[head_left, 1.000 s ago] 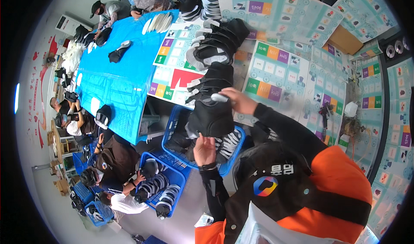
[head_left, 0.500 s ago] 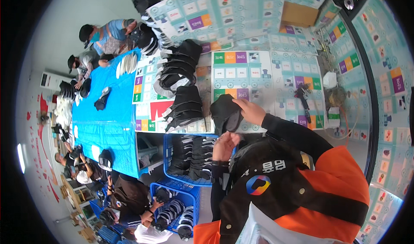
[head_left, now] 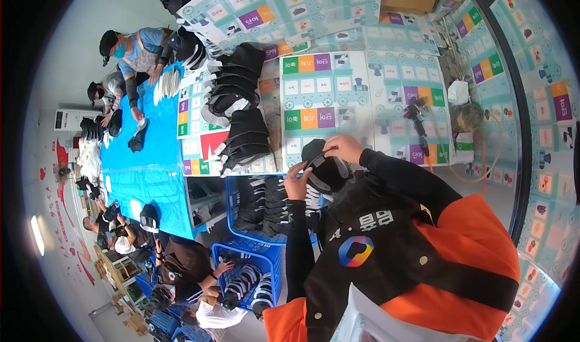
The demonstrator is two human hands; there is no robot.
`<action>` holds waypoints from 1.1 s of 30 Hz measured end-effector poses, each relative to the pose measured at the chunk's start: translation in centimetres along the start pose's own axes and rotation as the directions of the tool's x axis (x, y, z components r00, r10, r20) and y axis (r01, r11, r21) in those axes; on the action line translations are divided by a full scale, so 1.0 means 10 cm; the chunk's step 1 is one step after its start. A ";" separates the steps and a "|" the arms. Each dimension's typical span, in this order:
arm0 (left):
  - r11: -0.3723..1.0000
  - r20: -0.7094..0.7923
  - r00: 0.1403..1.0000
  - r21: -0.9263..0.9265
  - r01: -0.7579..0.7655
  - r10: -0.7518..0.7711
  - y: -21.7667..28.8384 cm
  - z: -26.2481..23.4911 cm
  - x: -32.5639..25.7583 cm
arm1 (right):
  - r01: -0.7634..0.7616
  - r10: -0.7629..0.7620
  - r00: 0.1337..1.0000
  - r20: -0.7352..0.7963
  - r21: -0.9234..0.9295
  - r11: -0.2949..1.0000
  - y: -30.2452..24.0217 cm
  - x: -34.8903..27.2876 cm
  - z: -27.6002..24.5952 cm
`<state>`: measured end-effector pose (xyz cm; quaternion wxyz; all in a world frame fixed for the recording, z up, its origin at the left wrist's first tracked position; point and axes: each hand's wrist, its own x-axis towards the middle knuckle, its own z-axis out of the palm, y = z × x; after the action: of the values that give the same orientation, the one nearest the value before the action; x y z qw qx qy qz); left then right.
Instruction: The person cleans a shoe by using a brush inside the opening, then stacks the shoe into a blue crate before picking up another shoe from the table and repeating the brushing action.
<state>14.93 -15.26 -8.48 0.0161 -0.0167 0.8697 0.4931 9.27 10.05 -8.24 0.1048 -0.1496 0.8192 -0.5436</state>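
cap (head_left: 324,168) between both hands | crate (head_left: 237,188) left, below | cap stacks (head_left: 238,115) on table (head_left: 338,94)

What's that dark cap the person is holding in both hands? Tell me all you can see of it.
The black cap looks like soft fabric with a rounded crown and pale, whitish trim along its edge. It is held up above the blue crate of similar caps, at the edge of the patterned table. The left hand grips its lower left side and the right hand pinches its top edge. Finer details are too blurred to tell.
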 end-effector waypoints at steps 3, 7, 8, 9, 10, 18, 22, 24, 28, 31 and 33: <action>0.998 -0.053 0.998 -0.053 -0.016 0.013 -0.09 0.09 -0.03 | 0.029 -0.029 0.999 -0.019 -0.019 0.999 0.10 -0.03 0.03; 0.999 -0.088 0.996 -0.017 -0.028 0.026 -0.20 0.16 0.00 | -0.082 0.082 0.996 0.015 -0.026 0.996 0.19 0.05 0.13; 0.967 -0.032 0.987 -0.208 0.145 -0.155 -0.22 0.18 0.03 | -0.158 0.155 0.983 0.096 0.019 0.987 0.21 0.11 0.13; 0.871 0.072 0.948 -0.380 0.312 -0.309 -0.13 0.22 0.13 | -0.244 0.232 0.959 0.164 0.057 0.968 0.29 0.17 0.09; 0.801 0.233 0.855 -0.303 0.517 -0.463 -0.05 0.18 0.24 | -0.353 0.298 0.916 0.270 0.184 0.917 0.37 0.23 0.03; 0.946 0.311 0.950 0.314 -0.075 -0.028 -0.11 -0.15 0.83 | 0.185 -0.186 0.983 -0.006 0.093 0.978 -0.61 0.30 -0.28; 0.989 0.202 0.979 0.145 -0.023 -0.007 0.86 0.00 1.19 | 0.266 -0.343 0.933 -0.106 -0.440 0.858 -0.95 0.22 -0.49; 0.977 0.195 0.980 -0.212 0.009 0.033 1.07 -0.09 1.21 | 0.168 -0.331 0.907 -0.260 -0.498 0.851 -0.87 0.32 -0.61; 0.986 0.085 0.982 -0.024 -0.167 0.168 1.15 -0.52 0.86 | 0.001 -0.164 0.794 -0.585 -0.269 0.963 -0.45 0.21 -0.86; 0.997 0.168 0.983 0.010 -0.079 0.076 1.27 -0.60 0.55 | -0.220 0.136 0.806 -0.576 -0.078 0.972 -0.20 0.04 -0.86; 1.000 0.070 0.997 0.011 -0.024 0.023 1.45 -0.47 0.60 | -0.212 0.170 0.812 -0.558 -0.011 0.977 -0.03 -0.03 -0.82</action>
<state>8.20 -11.93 6.15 0.0407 0.0110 0.8716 0.4884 6.88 17.09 -4.78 -0.0885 0.0934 0.8443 -0.5202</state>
